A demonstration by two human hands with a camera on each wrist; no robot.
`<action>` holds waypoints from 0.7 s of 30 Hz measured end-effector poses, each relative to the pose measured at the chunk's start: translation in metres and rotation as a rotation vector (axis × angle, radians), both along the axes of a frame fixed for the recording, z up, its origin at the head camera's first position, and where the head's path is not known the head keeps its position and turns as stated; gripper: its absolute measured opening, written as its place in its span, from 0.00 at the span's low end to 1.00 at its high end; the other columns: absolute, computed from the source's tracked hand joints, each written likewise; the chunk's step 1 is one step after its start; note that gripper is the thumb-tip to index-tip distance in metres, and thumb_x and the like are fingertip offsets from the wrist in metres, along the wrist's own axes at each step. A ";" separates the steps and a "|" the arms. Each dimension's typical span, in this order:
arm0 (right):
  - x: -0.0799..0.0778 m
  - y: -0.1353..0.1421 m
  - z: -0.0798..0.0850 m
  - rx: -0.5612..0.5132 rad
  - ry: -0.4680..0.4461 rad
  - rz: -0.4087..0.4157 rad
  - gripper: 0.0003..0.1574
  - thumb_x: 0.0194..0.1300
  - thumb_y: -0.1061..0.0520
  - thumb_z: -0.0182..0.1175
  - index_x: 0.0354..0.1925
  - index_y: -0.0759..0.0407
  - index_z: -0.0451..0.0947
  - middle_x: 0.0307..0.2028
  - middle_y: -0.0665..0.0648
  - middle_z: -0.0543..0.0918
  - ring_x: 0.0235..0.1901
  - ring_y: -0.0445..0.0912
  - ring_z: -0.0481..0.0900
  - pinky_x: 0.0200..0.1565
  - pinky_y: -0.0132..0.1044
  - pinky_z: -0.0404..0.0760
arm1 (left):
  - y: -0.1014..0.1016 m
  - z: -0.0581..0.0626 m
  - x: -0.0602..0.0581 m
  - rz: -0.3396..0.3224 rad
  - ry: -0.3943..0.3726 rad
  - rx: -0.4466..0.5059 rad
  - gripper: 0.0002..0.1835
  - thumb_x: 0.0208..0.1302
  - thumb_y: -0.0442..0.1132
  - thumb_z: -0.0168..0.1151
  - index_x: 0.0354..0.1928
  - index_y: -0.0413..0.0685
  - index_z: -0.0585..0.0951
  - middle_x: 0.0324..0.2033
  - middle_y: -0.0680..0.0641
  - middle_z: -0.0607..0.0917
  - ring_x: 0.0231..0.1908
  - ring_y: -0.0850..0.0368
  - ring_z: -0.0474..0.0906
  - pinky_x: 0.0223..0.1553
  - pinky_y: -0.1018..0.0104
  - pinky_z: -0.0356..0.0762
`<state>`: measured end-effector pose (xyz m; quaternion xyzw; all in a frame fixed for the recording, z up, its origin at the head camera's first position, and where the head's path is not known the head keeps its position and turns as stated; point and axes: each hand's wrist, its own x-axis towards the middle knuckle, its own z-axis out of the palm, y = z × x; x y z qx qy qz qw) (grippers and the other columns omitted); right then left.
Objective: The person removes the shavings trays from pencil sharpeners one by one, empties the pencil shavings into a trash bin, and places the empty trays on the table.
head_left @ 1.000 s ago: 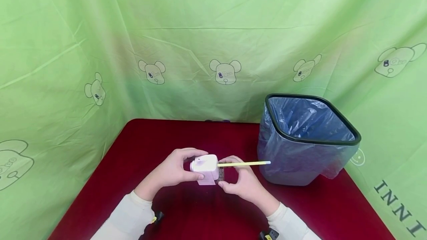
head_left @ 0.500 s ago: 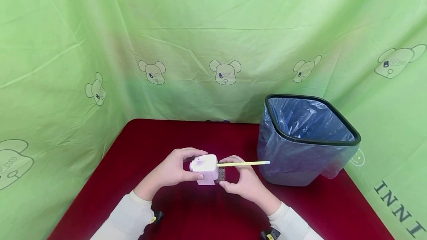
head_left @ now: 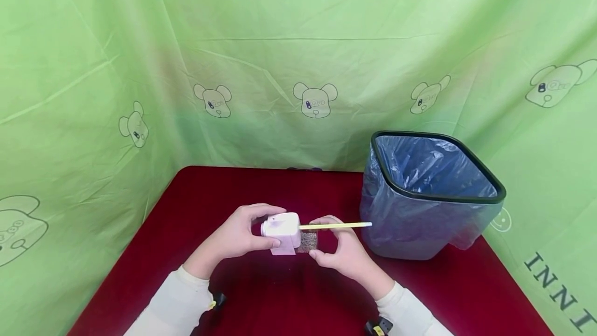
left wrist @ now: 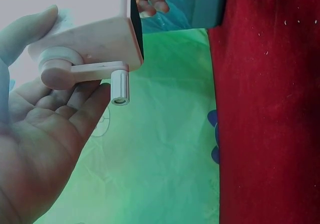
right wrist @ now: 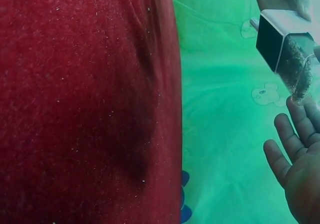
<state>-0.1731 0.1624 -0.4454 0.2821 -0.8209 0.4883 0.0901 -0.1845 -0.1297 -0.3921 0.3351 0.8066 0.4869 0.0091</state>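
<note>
A white hand-crank pencil sharpener (head_left: 283, 226) is held on its side by my left hand (head_left: 235, 240), thumb on the near side and fingers at the far side. Its crank handle (left wrist: 97, 72) shows in the left wrist view, over the palm. A yellow pencil (head_left: 340, 225) sticks out of the sharpener to the right, passing over the other hand's fingers. My right hand (head_left: 347, 255) pinches the clear shavings drawer (head_left: 308, 241) between thumb and fingers. The drawer is partly out of the body, and dark shavings (right wrist: 300, 72) fill it in the right wrist view.
A bin (head_left: 429, 227) with a black rim and clear bag liner stands open at the right of the red-covered table (head_left: 261, 294). Green printed cloth (head_left: 261, 56) hangs behind and at both sides. Small pale specks dot the red cover.
The drawer has slid further out of the sharpener, showing more shavings. The left hand has moved slightly left and up with the sharpener and pencil.
</note>
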 end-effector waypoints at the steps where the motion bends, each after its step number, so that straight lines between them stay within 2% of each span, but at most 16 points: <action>1: 0.000 0.000 0.000 -0.003 0.002 0.001 0.36 0.50 0.57 0.79 0.57 0.45 0.78 0.53 0.44 0.81 0.55 0.48 0.80 0.61 0.56 0.77 | 0.000 0.000 0.000 0.002 -0.002 0.000 0.31 0.54 0.38 0.79 0.62 0.53 0.82 0.52 0.55 0.85 0.49 0.58 0.82 0.53 0.57 0.81; 9: -0.002 0.002 -0.004 -0.015 0.031 0.006 0.34 0.51 0.56 0.79 0.56 0.46 0.79 0.52 0.46 0.84 0.54 0.49 0.81 0.61 0.53 0.77 | -0.002 -0.002 0.000 0.035 -0.027 -0.015 0.31 0.54 0.38 0.79 0.61 0.55 0.82 0.53 0.57 0.85 0.49 0.58 0.82 0.54 0.61 0.80; 21: 0.000 0.004 -0.004 -0.001 0.007 -0.018 0.35 0.51 0.56 0.78 0.57 0.47 0.79 0.52 0.48 0.84 0.56 0.51 0.80 0.62 0.55 0.76 | -0.006 -0.002 0.001 0.024 -0.020 -0.004 0.30 0.55 0.39 0.78 0.62 0.52 0.81 0.53 0.53 0.85 0.49 0.51 0.81 0.55 0.58 0.79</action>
